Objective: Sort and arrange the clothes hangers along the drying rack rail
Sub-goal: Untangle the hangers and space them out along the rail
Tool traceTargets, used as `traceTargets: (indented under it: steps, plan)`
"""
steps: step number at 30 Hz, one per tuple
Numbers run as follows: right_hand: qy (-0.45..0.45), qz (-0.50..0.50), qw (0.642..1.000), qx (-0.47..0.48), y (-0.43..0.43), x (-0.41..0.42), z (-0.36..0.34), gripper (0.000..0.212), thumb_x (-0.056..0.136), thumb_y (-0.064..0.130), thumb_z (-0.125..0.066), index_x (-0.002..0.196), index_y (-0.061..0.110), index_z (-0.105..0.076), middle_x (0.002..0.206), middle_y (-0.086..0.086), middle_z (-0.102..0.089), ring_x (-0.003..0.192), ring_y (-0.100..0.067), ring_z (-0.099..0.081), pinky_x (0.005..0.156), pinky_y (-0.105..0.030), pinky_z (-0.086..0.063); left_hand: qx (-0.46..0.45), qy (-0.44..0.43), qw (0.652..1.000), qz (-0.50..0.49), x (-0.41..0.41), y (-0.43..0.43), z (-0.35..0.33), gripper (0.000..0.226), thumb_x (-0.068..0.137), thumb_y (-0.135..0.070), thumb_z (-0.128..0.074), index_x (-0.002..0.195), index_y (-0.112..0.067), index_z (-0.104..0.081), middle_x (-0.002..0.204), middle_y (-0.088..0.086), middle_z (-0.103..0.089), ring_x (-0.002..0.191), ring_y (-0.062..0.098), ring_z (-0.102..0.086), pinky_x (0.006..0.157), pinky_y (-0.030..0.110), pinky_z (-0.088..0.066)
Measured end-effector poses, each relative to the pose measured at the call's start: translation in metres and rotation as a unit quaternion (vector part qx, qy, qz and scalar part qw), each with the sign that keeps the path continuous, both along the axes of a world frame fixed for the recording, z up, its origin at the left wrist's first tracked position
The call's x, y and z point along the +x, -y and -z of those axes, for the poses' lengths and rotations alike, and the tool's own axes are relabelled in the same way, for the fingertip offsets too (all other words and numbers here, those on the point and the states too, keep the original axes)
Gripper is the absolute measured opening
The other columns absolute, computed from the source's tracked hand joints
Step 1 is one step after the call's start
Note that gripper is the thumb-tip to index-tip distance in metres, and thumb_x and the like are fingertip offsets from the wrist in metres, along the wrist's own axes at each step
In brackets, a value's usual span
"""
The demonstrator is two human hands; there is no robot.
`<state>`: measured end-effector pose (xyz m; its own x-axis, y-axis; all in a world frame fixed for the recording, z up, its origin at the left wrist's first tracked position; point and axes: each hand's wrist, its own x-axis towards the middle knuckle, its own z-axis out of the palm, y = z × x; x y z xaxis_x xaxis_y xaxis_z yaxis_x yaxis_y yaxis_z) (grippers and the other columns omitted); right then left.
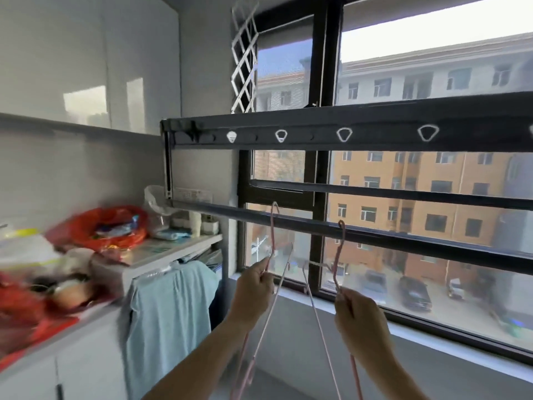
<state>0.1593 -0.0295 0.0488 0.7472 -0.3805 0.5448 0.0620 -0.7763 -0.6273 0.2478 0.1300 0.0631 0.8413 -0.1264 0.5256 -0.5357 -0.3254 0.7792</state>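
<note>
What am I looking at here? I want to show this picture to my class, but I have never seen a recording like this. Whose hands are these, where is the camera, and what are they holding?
There is no machine here. A person wears one wide-angle camera on the head, so you look forward and down along their bare arms.

The left hand and the right hand each grip a thin pink wire hanger just below its neck. The left hanger and the right hanger both have their hooks over the lower rail of a dark drying rack in front of a window.

Above runs a flat upper bar with a row of light-rimmed holes.

To the left, a counter carries blurred clutter, including a red bag, and a light blue cloth hangs beneath its edge.
</note>
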Motion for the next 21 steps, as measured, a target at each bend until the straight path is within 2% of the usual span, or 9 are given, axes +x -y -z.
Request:
traceTargets:
  steps: [2,3,6,7,10,13,15,17,21]
  plan:
    - [0.015,-0.017,1.000,0.011,-0.031,0.023,-0.001,0.041,0.090,0.009,-0.046,0.052,0.021,-0.039,0.045,0.006,-0.042,0.041,-0.007,-0.039,0.039,-0.018,-0.032,0.010,-0.003,1.000,-0.026,0.025,-0.033,0.001,0.042,0.090,-0.001,-0.038,0.131,-0.004,-0.047,0.114,0.036,-0.056,0.098,0.034,-0.062,0.083,0.041,-0.048]
    - [0.016,-0.022,1.000,0.016,-0.045,0.034,-0.002,0.040,0.090,0.009,-0.046,0.052,0.021,-0.039,0.044,0.006,-0.042,0.040,-0.007,-0.038,0.041,-0.017,-0.034,0.016,-0.009,0.999,-0.039,0.038,-0.050,0.001,0.042,0.090,-0.002,-0.039,0.131,-0.005,-0.048,0.114,0.035,-0.056,0.105,0.042,-0.056,0.087,0.046,-0.047]
    - [0.001,-0.034,0.999,0.017,-0.081,0.065,-0.003,0.037,0.089,0.011,-0.047,0.053,0.019,-0.043,0.045,0.004,-0.045,0.041,-0.011,-0.041,0.038,-0.018,-0.025,0.018,-0.023,0.998,-0.063,0.072,-0.092,0.003,0.043,0.090,-0.004,-0.039,0.131,-0.008,-0.049,0.112,0.033,-0.059,0.105,0.044,-0.055,0.088,0.045,-0.047]
    - [-0.005,-0.041,0.999,0.020,-0.091,0.074,-0.004,0.033,0.089,0.011,-0.046,0.055,0.016,-0.047,0.047,0.001,-0.048,0.043,-0.014,-0.043,0.042,-0.024,-0.028,0.015,-0.024,0.997,-0.065,0.081,-0.105,0.003,0.043,0.089,-0.004,-0.039,0.130,-0.009,-0.050,0.111,0.032,-0.060,0.104,0.044,-0.055,0.088,0.045,-0.047]
    - [-0.012,-0.060,0.998,0.025,-0.121,0.099,-0.005,0.026,0.088,0.012,-0.045,0.064,0.006,-0.054,0.052,-0.007,-0.053,0.049,-0.021,-0.045,0.048,-0.029,-0.028,0.014,-0.008,0.997,-0.075,0.106,-0.137,0.005,0.040,0.087,-0.002,-0.039,0.122,-0.010,-0.057,0.092,0.025,-0.067,0.079,0.035,-0.062,0.070,0.026,-0.051]
    - [-0.013,-0.070,0.997,0.020,-0.145,0.117,-0.005,0.027,0.088,0.013,-0.044,0.064,0.003,-0.052,0.052,-0.008,-0.050,0.049,-0.021,-0.042,0.048,-0.030,-0.026,0.018,-0.005,0.996,-0.087,0.125,-0.160,0.006,0.043,0.086,-0.002,-0.040,0.125,-0.012,-0.056,0.099,0.025,-0.067,0.081,0.028,-0.065,0.069,0.031,-0.051]
    - [-0.013,-0.075,0.997,0.017,-0.159,0.128,-0.006,0.028,0.089,0.013,-0.043,0.064,0.002,-0.051,0.051,-0.005,-0.047,0.050,-0.022,-0.042,0.048,-0.031,-0.026,0.021,-0.006,0.996,-0.087,0.136,-0.172,0.008,0.043,0.085,-0.002,-0.040,0.122,-0.012,-0.059,0.086,0.019,-0.069,0.058,0.006,-0.060,0.054,0.021,-0.045]
    - [-0.017,-0.078,0.997,0.016,-0.171,0.139,-0.009,0.028,0.089,0.014,-0.043,0.065,0.003,-0.050,0.052,-0.004,-0.047,0.054,-0.024,-0.044,0.049,-0.031,-0.026,0.025,-0.017,0.996,-0.080,0.146,-0.181,0.010,0.041,0.084,-0.001,-0.039,0.118,-0.009,-0.060,0.073,0.016,-0.066,0.046,0.007,-0.053,0.043,0.012,-0.033]
    - [-0.021,-0.086,0.996,0.030,-0.192,0.158,-0.011,0.030,0.089,0.013,-0.041,0.060,0.008,-0.044,0.053,-0.004,-0.045,0.054,-0.021,-0.039,0.048,-0.032,-0.024,0.022,-0.055,0.996,-0.070,0.166,-0.201,0.011,0.039,0.085,-0.001,-0.037,0.114,-0.012,-0.061,0.051,-0.001,-0.050,0.030,0.005,-0.039,0.031,0.014,-0.027]
